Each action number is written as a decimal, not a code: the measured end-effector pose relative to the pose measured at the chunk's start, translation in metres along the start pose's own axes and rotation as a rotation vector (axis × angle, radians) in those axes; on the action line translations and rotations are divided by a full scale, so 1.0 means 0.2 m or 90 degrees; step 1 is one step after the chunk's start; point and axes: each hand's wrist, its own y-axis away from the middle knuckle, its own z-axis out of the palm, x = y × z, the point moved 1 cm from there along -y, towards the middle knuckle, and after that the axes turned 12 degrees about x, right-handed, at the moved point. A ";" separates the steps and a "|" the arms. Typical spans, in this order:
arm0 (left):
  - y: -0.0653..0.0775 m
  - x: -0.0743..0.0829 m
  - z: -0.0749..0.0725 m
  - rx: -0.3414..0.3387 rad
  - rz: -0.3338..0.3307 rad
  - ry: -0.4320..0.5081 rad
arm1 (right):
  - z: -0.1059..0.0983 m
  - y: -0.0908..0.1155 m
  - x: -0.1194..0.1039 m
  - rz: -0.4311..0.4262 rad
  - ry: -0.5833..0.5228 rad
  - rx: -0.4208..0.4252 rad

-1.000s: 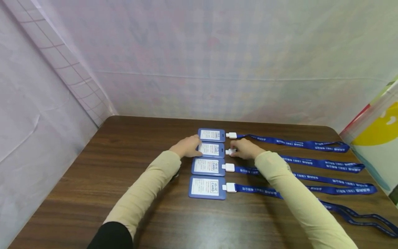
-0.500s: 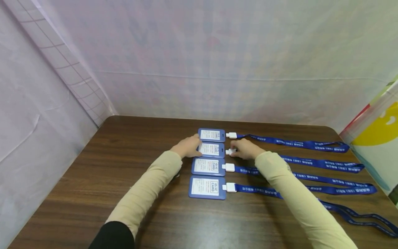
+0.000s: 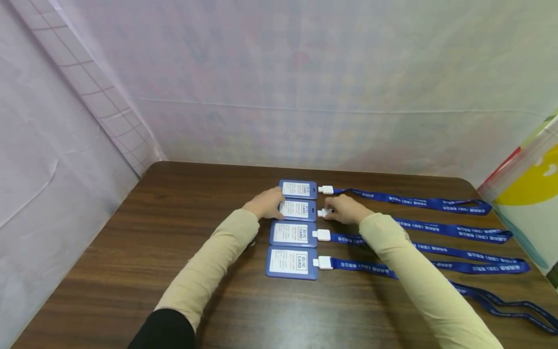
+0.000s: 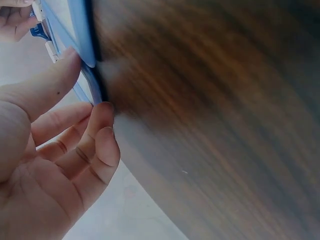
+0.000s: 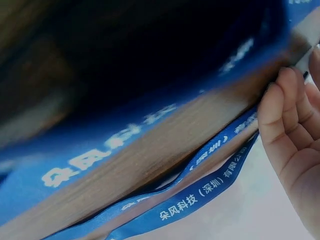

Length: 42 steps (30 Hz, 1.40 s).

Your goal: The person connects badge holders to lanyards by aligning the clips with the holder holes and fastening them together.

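Observation:
My left hand (image 3: 266, 204) grips the left end of the second blue badge holder (image 3: 298, 210) from the back, thumb at the lower corner and fingers at the upper one. In the left wrist view, the thumb and fingers (image 4: 102, 115) of that hand close on the holder's edge. Just right of the holder, my right hand (image 3: 347, 210) pinches the white clip (image 3: 322, 213) of a blue lanyard (image 3: 455, 230). A small gap separates clip and holder slot. The right wrist view shows the right fingers (image 5: 280, 112) curled; the clip is mostly hidden there.
Behind lies another badge holder (image 3: 298, 189), apart from its lanyard clip (image 3: 326, 189). In front, two holders (image 3: 293, 233) have clips (image 3: 324, 235) at their slots. Blue lanyards stretch rightward, partly under my right forearm. A white curtain (image 3: 296, 87) hangs behind the brown table (image 3: 196, 203).
Both hands keep the same places on the badge holder and clip. The whole head view has shifted very slightly; the left forearm has moved a little to the right.

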 end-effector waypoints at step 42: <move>-0.03 0.02 0.03 -0.010 -0.040 0.000 | -0.01 -0.01 -0.01 -0.027 0.040 -0.016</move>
